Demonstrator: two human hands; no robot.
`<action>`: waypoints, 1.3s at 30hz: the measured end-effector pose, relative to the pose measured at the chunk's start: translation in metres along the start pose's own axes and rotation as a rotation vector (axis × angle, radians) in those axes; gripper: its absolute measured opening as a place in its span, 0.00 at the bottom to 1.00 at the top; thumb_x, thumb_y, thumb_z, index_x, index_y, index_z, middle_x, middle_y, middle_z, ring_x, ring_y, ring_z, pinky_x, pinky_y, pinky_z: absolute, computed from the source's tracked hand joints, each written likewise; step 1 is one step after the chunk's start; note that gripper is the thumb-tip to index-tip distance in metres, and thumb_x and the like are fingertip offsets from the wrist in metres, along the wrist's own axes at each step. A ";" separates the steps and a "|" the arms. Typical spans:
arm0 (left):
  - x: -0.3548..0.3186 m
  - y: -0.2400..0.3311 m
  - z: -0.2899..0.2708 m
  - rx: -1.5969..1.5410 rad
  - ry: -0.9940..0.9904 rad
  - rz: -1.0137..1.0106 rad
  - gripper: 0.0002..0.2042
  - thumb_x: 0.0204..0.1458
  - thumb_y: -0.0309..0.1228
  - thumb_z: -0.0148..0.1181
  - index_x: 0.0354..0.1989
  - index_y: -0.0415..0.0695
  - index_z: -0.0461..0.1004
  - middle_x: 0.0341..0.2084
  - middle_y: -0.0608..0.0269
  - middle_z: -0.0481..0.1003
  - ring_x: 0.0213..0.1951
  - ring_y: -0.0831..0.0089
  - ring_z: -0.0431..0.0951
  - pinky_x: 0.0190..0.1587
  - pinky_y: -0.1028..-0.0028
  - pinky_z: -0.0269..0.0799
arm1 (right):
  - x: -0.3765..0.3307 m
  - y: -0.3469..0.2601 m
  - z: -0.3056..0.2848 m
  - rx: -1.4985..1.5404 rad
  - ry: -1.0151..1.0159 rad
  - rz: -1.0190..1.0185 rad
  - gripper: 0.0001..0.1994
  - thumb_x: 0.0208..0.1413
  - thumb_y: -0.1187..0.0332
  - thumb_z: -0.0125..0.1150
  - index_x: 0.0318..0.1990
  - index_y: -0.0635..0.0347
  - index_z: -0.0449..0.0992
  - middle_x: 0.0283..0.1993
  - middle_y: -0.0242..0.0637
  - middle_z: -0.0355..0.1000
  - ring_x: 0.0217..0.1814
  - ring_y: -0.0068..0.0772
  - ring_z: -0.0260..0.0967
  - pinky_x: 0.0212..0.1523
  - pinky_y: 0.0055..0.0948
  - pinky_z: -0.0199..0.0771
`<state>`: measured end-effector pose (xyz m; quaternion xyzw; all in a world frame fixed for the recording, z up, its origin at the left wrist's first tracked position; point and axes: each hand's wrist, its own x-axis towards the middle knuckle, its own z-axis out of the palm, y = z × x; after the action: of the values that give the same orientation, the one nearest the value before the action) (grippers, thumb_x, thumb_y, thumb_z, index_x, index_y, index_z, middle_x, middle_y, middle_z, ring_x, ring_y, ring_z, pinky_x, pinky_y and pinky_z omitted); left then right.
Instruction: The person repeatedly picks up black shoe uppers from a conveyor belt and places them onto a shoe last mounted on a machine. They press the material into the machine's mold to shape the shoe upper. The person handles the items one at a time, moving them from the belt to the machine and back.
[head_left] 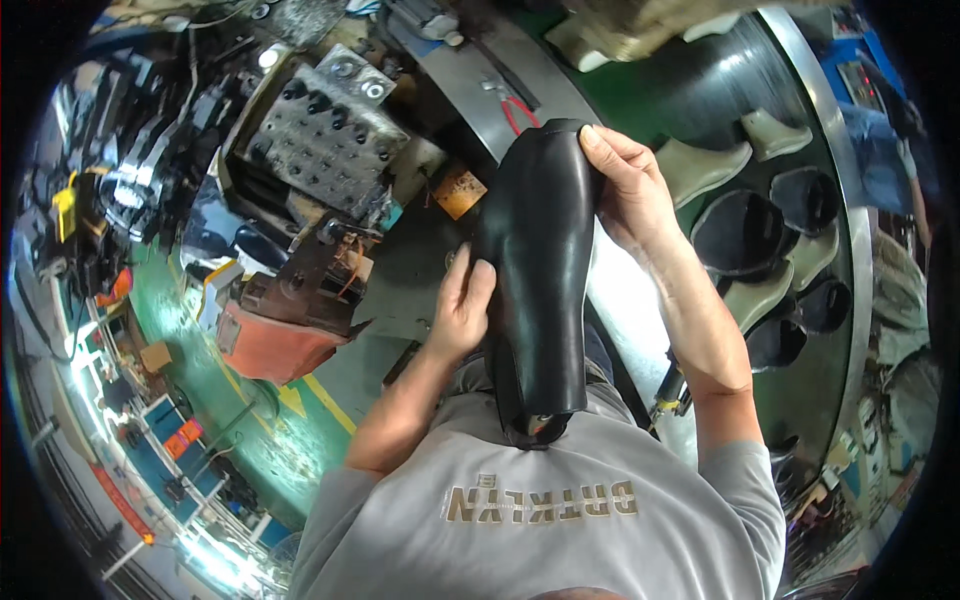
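A long black leather boot upper (545, 270) is held up in front of my chest, its wide end away from me and an open end near my shirt. My right hand (630, 185) grips its far right corner, the thumb on top and the fingers curled at the edge. Against its left side, about halfway along, my left hand (465, 305) is closed on the edge, with some fingers hidden behind the leather. Just beyond the boot upper, red-handled pliers (515, 108) lie on a metal ledge.
To the left stands a machine with a pitted metal block (325, 130) and an orange-red cover (272, 345). On the right, a green conveyor (700, 95) with a metal rim carries beige boot lasts (705, 168) and several black boot pieces (738, 232). Yellow lines mark the green floor.
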<state>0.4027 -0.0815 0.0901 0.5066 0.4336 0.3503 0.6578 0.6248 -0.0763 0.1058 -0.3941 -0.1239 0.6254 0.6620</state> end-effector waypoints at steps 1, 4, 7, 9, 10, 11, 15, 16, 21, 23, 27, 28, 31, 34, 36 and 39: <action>-0.003 0.002 -0.008 -0.016 0.018 0.004 0.13 0.67 0.33 0.45 0.29 0.41 0.65 0.25 0.74 0.62 0.28 0.84 0.57 0.31 0.80 0.57 | 0.008 0.005 0.012 0.001 0.000 0.007 0.11 0.60 0.66 0.61 0.45 0.65 0.79 0.38 0.35 0.79 0.37 0.22 0.76 0.40 0.23 0.76; 0.003 0.000 -0.044 0.175 0.185 0.160 0.14 0.67 0.33 0.46 0.27 0.42 0.64 0.22 0.75 0.59 0.27 0.85 0.55 0.29 0.80 0.56 | 0.031 0.022 0.059 -0.046 0.001 0.034 0.10 0.60 0.67 0.61 0.44 0.63 0.78 0.38 0.33 0.78 0.38 0.21 0.75 0.40 0.22 0.75; 0.010 0.033 -0.096 0.160 0.244 0.198 0.16 0.67 0.34 0.45 0.25 0.44 0.62 0.21 0.77 0.57 0.26 0.86 0.54 0.28 0.81 0.54 | 0.052 0.038 0.122 -0.032 -0.096 0.005 0.08 0.61 0.66 0.60 0.43 0.60 0.75 0.38 0.30 0.76 0.39 0.20 0.74 0.40 0.21 0.75; 0.011 0.066 -0.131 0.024 0.340 0.108 0.15 0.67 0.34 0.45 0.25 0.44 0.61 0.22 0.77 0.58 0.26 0.88 0.55 0.28 0.83 0.54 | 0.067 0.045 0.164 -0.087 -0.243 0.115 0.08 0.62 0.63 0.59 0.41 0.57 0.72 0.36 0.27 0.74 0.37 0.18 0.71 0.38 0.21 0.73; 0.010 0.081 -0.150 -0.080 0.377 0.085 0.15 0.67 0.34 0.45 0.26 0.44 0.62 0.22 0.77 0.59 0.26 0.88 0.56 0.28 0.83 0.55 | 0.074 0.048 0.182 -0.127 -0.341 0.157 0.08 0.63 0.63 0.59 0.40 0.57 0.73 0.36 0.27 0.74 0.36 0.17 0.70 0.37 0.20 0.73; 0.011 0.090 -0.168 -0.186 0.410 0.064 0.15 0.67 0.34 0.45 0.26 0.44 0.62 0.22 0.77 0.59 0.26 0.88 0.56 0.28 0.83 0.55 | 0.081 0.061 0.205 -0.168 -0.368 0.096 0.09 0.63 0.62 0.59 0.39 0.57 0.73 0.35 0.26 0.73 0.34 0.15 0.69 0.36 0.19 0.71; 0.011 0.127 -0.245 -0.242 0.489 0.179 0.13 0.68 0.34 0.45 0.29 0.43 0.65 0.25 0.75 0.66 0.28 0.88 0.61 0.31 0.83 0.60 | 0.109 0.102 0.305 -0.297 -0.385 -0.092 0.10 0.62 0.62 0.60 0.35 0.58 0.74 0.33 0.25 0.73 0.33 0.12 0.67 0.36 0.17 0.68; 0.010 0.133 -0.264 -0.223 0.505 0.199 0.12 0.68 0.34 0.43 0.34 0.41 0.69 0.29 0.71 0.71 0.30 0.87 0.66 0.34 0.81 0.64 | 0.114 0.107 0.325 -0.315 -0.429 -0.033 0.10 0.62 0.62 0.60 0.34 0.58 0.74 0.32 0.26 0.73 0.31 0.13 0.67 0.34 0.18 0.69; 0.010 0.163 -0.342 -0.286 0.593 0.214 0.13 0.67 0.33 0.43 0.41 0.37 0.72 0.32 0.64 0.75 0.32 0.80 0.72 0.37 0.78 0.68 | 0.137 0.152 0.361 -0.498 -0.678 0.390 0.15 0.59 0.57 0.63 0.36 0.62 0.76 0.30 0.33 0.75 0.30 0.23 0.74 0.38 0.26 0.79; 0.016 0.157 -0.373 -0.243 0.606 0.190 0.14 0.67 0.34 0.43 0.40 0.37 0.72 0.32 0.65 0.74 0.32 0.80 0.71 0.37 0.78 0.68 | 0.137 0.167 0.386 -0.504 -0.703 0.454 0.16 0.59 0.57 0.63 0.35 0.64 0.77 0.32 0.35 0.76 0.33 0.23 0.75 0.38 0.27 0.79; 0.044 0.158 -0.422 -0.224 0.615 0.179 0.14 0.67 0.35 0.43 0.38 0.39 0.72 0.30 0.66 0.73 0.31 0.80 0.70 0.37 0.77 0.68 | 0.157 0.190 0.425 -0.591 -0.652 0.278 0.14 0.61 0.59 0.60 0.34 0.63 0.79 0.29 0.30 0.74 0.31 0.17 0.70 0.34 0.19 0.72; 0.051 0.162 -0.428 -0.281 0.621 0.168 0.14 0.67 0.36 0.43 0.37 0.39 0.72 0.29 0.66 0.73 0.31 0.80 0.70 0.36 0.77 0.68 | 0.176 0.203 0.417 -0.641 -0.658 0.192 0.13 0.61 0.60 0.60 0.36 0.62 0.79 0.28 0.26 0.72 0.28 0.14 0.65 0.32 0.17 0.68; 0.076 0.185 -0.442 -0.188 0.684 0.240 0.15 0.67 0.37 0.43 0.37 0.39 0.72 0.29 0.65 0.72 0.31 0.80 0.70 0.36 0.77 0.68 | 0.188 0.221 0.443 -0.403 -0.483 0.153 0.11 0.61 0.61 0.60 0.37 0.60 0.78 0.28 0.25 0.70 0.27 0.12 0.63 0.31 0.16 0.66; 0.106 0.186 -0.466 -0.150 0.747 0.244 0.16 0.67 0.39 0.43 0.36 0.38 0.72 0.29 0.65 0.72 0.31 0.79 0.69 0.36 0.76 0.68 | 0.203 0.246 0.464 -0.128 -0.409 0.220 0.09 0.62 0.63 0.59 0.42 0.60 0.75 0.34 0.26 0.71 0.34 0.16 0.68 0.38 0.19 0.72; 0.123 0.184 -0.478 -0.105 0.801 0.237 0.17 0.67 0.40 0.44 0.38 0.38 0.73 0.30 0.64 0.73 0.32 0.79 0.69 0.37 0.75 0.68 | 0.220 0.263 0.473 -0.004 -0.385 0.215 0.08 0.63 0.65 0.57 0.42 0.59 0.72 0.38 0.28 0.70 0.38 0.21 0.70 0.43 0.24 0.76; 0.142 0.181 -0.491 -0.193 0.802 0.172 0.18 0.66 0.42 0.45 0.40 0.38 0.73 0.31 0.64 0.74 0.33 0.78 0.70 0.38 0.75 0.68 | 0.236 0.280 0.482 0.044 -0.378 0.153 0.06 0.64 0.66 0.56 0.40 0.57 0.71 0.38 0.30 0.70 0.39 0.21 0.70 0.43 0.26 0.76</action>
<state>-0.0013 0.2683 0.1805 0.3002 0.5766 0.6125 0.4497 0.1478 0.2934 0.1564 -0.2632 -0.2019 0.7394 0.5859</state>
